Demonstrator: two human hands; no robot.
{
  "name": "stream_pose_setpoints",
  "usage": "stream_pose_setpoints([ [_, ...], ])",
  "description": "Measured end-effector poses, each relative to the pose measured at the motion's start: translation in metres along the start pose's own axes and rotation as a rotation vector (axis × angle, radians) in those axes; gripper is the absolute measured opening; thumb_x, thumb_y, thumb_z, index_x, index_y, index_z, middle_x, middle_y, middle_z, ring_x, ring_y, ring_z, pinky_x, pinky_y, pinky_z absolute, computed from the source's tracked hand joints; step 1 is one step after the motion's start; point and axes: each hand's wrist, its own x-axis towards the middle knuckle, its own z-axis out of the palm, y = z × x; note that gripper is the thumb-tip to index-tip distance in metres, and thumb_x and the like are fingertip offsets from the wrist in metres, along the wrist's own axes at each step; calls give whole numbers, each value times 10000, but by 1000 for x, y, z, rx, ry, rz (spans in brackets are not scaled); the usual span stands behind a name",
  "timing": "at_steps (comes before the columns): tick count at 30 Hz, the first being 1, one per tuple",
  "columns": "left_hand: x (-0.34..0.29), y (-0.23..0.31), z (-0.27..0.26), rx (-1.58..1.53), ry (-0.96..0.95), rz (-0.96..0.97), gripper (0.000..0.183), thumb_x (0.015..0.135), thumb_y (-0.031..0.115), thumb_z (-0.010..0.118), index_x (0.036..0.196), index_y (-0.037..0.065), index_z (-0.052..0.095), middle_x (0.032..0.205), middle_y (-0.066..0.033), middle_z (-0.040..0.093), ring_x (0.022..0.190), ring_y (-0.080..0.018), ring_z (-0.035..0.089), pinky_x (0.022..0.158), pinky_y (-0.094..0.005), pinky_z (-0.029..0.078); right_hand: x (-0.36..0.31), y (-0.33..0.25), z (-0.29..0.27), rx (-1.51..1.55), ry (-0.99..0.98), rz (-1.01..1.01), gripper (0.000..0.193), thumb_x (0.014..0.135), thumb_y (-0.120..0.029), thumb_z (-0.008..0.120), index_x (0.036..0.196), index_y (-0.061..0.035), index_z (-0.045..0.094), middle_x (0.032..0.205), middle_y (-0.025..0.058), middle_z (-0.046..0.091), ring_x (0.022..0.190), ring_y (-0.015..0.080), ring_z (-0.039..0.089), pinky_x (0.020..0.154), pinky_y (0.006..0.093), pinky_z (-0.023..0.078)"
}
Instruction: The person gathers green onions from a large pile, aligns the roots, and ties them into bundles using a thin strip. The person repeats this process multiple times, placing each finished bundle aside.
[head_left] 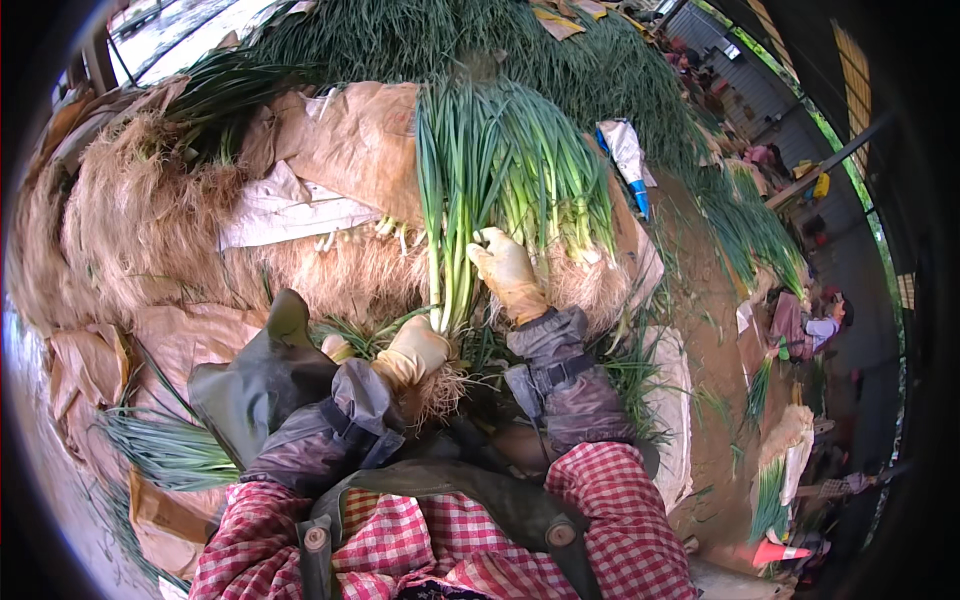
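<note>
In front of me, a bunch of green onions (458, 225) stands upright, leaves pointing away and shaggy roots (437, 395) toward me. My left hand (417, 352), in a cream rubber glove, is closed round the pale lower stalks just above the roots. Higher up on the right side of the bunch is my right hand (508, 272), gloved the same way, its fingers curled against the stalks; the palm side is hidden. Just right of it more green onions (570, 200) lie with white bases and roots toward me.
Behind lies a large heap of green onions (480, 40). Root masses (130, 210) and brown paper sheets (370, 125) fill the left. A white and blue packet (627, 160) lies right of the bunch. Other people (805, 325) sit far right, beyond an orange cone (780, 552).
</note>
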Motion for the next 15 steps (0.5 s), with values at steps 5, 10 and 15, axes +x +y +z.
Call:
stream_pose_setpoints([
  [5, -6, 7, -13, 981, -118, 533, 191, 798, 65, 496, 856, 37, 676, 740, -139, 643, 684, -302, 619, 635, -357, 506, 25, 20, -21, 0, 118, 207, 226, 855, -228, 560, 936, -21, 597, 802, 121, 647, 698, 253, 610, 636, 351, 490],
  [10, -13, 21, -10, 715, -9, 220, 217, 730, 116, 558, 855, -26, 663, 809, -236, 637, 792, -355, 632, 721, -387, 509, -6, -19, -97, 477, 400, 98, 147, 898, -92, 539, 973, 25, 586, 750, 59, 636, 570, 136, 565, 485, 236, 455],
  [15, -17, 40, -4, 511, 76, 352, 293, 711, 173, 588, 909, -33, 647, 875, -269, 628, 862, -379, 626, 755, -409, 500, -76, -63, -10, 34, -287, -255, 238, 850, -234, 594, 1045, -97, 593, 772, 152, 640, 668, 302, 625, 559, 375, 484],
])
